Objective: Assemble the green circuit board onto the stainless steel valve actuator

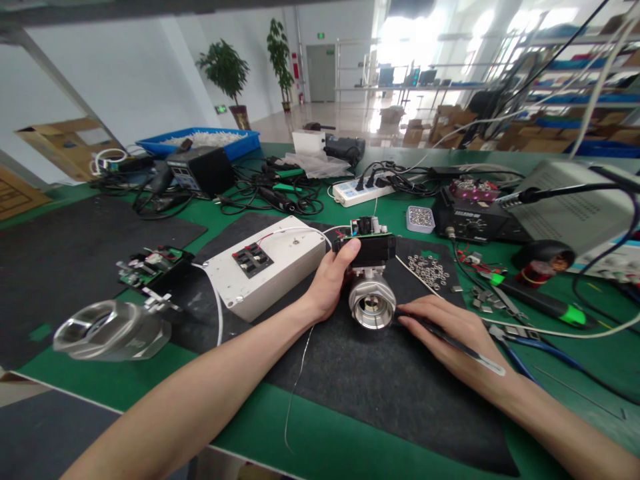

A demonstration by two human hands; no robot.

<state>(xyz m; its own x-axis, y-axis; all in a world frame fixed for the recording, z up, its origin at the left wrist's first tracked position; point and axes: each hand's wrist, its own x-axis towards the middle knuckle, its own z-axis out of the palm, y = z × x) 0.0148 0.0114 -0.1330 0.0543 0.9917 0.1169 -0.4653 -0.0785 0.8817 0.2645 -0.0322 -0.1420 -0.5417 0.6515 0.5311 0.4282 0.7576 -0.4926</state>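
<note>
My left hand (327, 287) is closed around the black housing (373, 251) of a motorized ball valve. A bare circuit board (369, 229) sits on top of the housing, and the steel valve body (373, 303) below turns its round opening towards me. My right hand (447, 327) pinches dark tweezers (463, 348), their pale end pointing back over the wrist. The fingertips are at the right side of the valve body; whether the tweezer tips touch it cannot be made out. A white cable leads from the board to a grey box (270, 263) with black terminals.
At left lies a second steel valve (113, 330) beside an opened circuit housing (155, 267). Loose nuts (429, 272), pliers (530, 347) and a green-and-black tool (540, 300) are at right. Behind stand a power strip (363, 191), a soldering station (467, 217) and a blue tray (240, 145).
</note>
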